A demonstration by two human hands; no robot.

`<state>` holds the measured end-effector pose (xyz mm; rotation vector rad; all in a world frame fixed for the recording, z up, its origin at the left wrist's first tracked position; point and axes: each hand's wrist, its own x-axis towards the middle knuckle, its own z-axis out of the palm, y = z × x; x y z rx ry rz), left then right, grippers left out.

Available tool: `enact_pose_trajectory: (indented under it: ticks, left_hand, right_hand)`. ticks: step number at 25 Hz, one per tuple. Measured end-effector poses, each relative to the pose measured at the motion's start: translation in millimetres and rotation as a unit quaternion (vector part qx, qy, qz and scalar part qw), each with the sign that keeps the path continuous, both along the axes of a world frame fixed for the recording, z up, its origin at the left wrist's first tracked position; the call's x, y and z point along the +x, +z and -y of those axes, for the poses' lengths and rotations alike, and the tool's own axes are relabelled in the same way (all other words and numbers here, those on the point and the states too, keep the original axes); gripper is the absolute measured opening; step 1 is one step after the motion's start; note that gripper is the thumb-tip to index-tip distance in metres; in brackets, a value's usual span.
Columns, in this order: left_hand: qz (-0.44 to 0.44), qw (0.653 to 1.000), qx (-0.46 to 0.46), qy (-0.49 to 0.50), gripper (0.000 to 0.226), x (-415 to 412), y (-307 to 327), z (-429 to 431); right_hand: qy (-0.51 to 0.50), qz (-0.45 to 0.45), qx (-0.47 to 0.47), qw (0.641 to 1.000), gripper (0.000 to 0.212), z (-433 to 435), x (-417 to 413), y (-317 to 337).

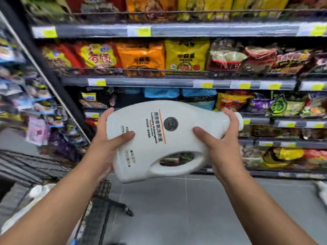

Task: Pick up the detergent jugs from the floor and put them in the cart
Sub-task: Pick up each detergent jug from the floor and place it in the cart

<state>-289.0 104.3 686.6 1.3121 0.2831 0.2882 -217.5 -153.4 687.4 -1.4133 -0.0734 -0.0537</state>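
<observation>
A white detergent jug (155,156) lies on its side in mid air in front of me, cap to the right, handle at the bottom. My left hand (106,142) grips its base end, thumb across the front. My right hand (219,144) grips its neck end, thumb on the front and fingers over the top near the cap. The black wire cart (100,197) stands at the lower left below the jug. Inside the cart lies another white jug (40,190), partly hidden by my left forearm.
Shelves packed with snack bags (185,55) run across the view behind the jug. A second shelf unit (35,103) stands at the left. Grey tiled floor (177,209) spreads below, with a white object (322,190) at the right edge.
</observation>
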Motion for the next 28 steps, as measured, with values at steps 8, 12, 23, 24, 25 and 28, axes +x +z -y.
enact_pose_trajectory:
  ticks: [8,12,23,24,25,28]
  left_hand:
    - [-0.050,0.987,-0.038,0.147,0.095,-145,-23,-110]
    - [-0.076,0.979,-0.064,0.180,0.091,-218,-49,-175]
    - [-0.183,0.948,-0.136,0.220,0.087,-356,-129,-315]
    - [-0.189,0.946,-0.145,0.220,0.085,-360,-136,-320]
    - [-0.194,0.943,-0.156,0.219,0.084,-363,-144,-324]
    - [-0.230,0.935,-0.175,0.205,0.089,-365,-164,-334]
  right_hand:
    - [0.150,-0.051,-0.015,0.987,0.084,-142,-71,-16]
    - [0.176,-0.069,-0.040,0.981,0.082,-220,-127,-40]
    - [0.229,-0.190,-0.078,0.952,0.083,-379,-244,-135]
    - [0.231,-0.199,-0.086,0.948,0.083,-383,-247,-142]
    - [0.232,-0.211,-0.092,0.945,0.083,-386,-250,-149]
    - [0.219,-0.246,-0.108,0.938,0.087,-393,-252,-169]
